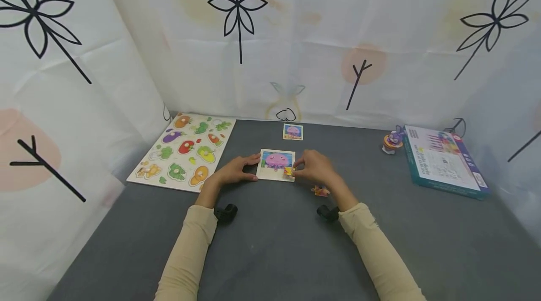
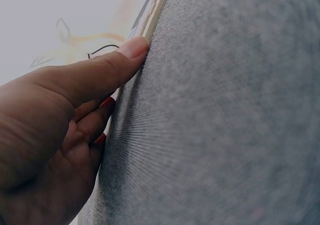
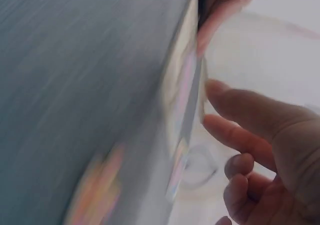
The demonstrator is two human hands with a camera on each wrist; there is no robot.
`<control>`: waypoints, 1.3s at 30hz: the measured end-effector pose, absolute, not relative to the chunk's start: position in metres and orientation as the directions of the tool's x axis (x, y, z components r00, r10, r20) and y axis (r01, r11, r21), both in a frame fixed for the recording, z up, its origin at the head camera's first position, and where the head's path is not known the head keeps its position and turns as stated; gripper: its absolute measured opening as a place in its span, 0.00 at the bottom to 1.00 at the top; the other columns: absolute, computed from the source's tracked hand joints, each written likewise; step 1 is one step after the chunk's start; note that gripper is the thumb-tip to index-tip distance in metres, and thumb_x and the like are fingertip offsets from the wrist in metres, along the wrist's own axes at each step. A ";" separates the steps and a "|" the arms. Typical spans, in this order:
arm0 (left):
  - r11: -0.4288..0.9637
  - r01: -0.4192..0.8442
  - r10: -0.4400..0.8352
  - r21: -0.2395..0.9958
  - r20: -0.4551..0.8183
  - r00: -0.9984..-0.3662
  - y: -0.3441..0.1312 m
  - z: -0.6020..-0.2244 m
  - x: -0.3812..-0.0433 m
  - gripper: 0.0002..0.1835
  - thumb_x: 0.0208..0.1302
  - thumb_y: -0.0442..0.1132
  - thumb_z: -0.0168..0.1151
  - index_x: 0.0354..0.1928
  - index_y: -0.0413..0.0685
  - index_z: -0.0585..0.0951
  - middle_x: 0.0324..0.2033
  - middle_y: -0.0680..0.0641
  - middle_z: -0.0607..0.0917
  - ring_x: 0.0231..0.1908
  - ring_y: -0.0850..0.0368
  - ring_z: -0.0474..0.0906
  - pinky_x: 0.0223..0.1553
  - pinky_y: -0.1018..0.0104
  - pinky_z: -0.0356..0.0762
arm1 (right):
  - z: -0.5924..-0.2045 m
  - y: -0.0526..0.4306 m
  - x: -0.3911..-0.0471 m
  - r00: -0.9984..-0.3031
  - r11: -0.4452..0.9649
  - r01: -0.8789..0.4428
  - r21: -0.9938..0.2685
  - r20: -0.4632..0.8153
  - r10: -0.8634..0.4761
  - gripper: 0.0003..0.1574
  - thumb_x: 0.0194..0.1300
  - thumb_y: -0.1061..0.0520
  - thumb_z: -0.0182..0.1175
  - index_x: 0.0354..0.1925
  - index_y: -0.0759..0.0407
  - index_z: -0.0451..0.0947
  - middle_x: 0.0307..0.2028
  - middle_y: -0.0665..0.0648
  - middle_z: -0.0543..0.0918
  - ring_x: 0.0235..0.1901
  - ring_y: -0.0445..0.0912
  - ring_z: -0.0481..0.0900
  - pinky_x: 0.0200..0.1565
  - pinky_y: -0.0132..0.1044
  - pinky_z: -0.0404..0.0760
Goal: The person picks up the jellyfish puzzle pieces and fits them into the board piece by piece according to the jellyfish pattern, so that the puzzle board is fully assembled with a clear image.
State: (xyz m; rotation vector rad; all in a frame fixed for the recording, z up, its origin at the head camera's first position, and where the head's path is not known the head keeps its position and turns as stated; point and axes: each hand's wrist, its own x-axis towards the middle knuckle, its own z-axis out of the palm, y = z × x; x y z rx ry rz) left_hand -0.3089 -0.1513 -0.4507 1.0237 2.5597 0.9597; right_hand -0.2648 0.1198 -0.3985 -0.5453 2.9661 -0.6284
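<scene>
A small puzzle board (image 1: 275, 176) with a pink sea creature picture lies on the dark grey cloth. My left hand (image 1: 235, 169) is at its left side, the thumb (image 2: 134, 47) touching the edge and the forefinger reaching the far left corner. Between right thumb and forefinger, my right hand (image 1: 314, 166) pinches a yellow-and-orange puzzle piece (image 1: 289, 171) over the board's lower right corner. In the right wrist view this piece (image 3: 204, 97) shows edge-on at the fingertips. Loose orange puzzle pieces (image 1: 320, 191) lie just below the right hand.
Behind the puzzle board lies a small card (image 1: 293, 132) with a similar picture. A large vegetable board (image 1: 192, 150) sits to the left. On the right are a teal-edged box (image 1: 445, 162) and a small purple-and-orange figurine (image 1: 393, 140). A white printed curtain (image 1: 296, 33) hangs around the table.
</scene>
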 end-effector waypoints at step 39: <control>0.484 0.547 0.691 0.683 0.086 -0.718 -0.153 -0.449 -0.310 0.33 0.55 0.37 0.65 0.62 0.32 0.66 0.66 0.37 0.61 0.67 0.43 0.55 0.65 0.50 0.57 | -0.416 0.048 -0.300 -0.870 0.843 -0.479 -0.245 0.000 -0.494 0.12 0.52 0.46 0.67 0.30 0.52 0.87 0.30 0.49 0.86 0.35 0.47 0.79 0.48 0.56 0.71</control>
